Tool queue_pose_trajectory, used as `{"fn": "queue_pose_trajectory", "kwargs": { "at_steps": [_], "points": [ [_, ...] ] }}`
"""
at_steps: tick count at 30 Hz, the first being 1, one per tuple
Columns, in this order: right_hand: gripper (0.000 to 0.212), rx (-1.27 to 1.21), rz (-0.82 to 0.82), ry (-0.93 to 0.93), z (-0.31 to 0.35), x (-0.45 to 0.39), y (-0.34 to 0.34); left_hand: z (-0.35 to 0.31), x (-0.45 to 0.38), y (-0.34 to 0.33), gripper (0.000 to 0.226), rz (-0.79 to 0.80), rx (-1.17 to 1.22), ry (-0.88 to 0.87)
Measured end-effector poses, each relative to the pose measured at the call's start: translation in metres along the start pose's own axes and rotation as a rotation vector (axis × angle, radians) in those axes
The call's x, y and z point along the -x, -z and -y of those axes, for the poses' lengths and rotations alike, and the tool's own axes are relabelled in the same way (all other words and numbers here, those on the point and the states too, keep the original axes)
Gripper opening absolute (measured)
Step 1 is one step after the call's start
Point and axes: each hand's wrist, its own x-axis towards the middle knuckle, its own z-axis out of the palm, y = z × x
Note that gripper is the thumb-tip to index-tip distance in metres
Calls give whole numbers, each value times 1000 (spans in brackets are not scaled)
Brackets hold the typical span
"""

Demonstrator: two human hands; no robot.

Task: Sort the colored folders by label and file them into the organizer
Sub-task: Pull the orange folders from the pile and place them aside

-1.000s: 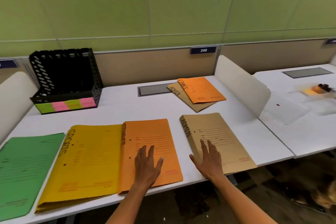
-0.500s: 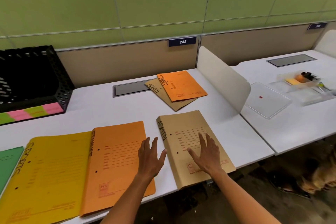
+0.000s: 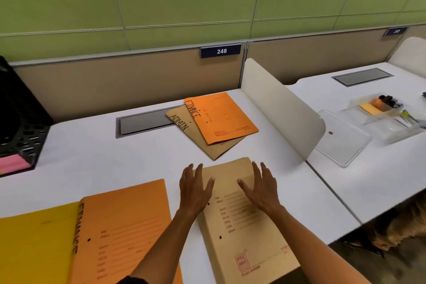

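Both hands, left hand (image 3: 196, 188) and right hand (image 3: 261, 188), are lying spread and flat on the tan folder (image 3: 244, 221) overhanging the desk (image 3: 115, 157) edge, seemingly ungripped, so it is risking sliding off.

Running off the left edge: black organizer (image 3: 22, 122), only a corner showing, and yellow folder (image 3: 34, 246). Lying mostly buried under an orange FINANCE folder (image 3: 221, 117): tan ADMIN folder (image 3: 184, 122). Reading too blurred to make out: far nameplate (image 3: 396, 31). Hiding the near tan folder (image 3: 244, 226) label: left hand (image 3: 194, 189).
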Motion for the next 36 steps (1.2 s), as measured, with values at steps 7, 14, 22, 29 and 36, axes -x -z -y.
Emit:
{"fn": "queue_pose_trajectory", "kwargs": {
  "at_steps": [7,14,22,29,36],
  "points": [
    [89,-21,15,-20,-4,-59,1,-2,-55,-1,61,5,8,-24],
    [90,-125,87,-19,-21,-129,6,-16,-106,-14,59,-3,27,8],
    [89,-212,48,-3,-35,-213,12,-36,-159,-36,56,-28,-33,103],
    [85,-224,-8,31,-32,-254,13,-50,-180,-54,54,-68,23,232],
    [68,-384,-28,54,-42,-251,11,-78,-198,-63,40,-196,222,407]
  ]
}}
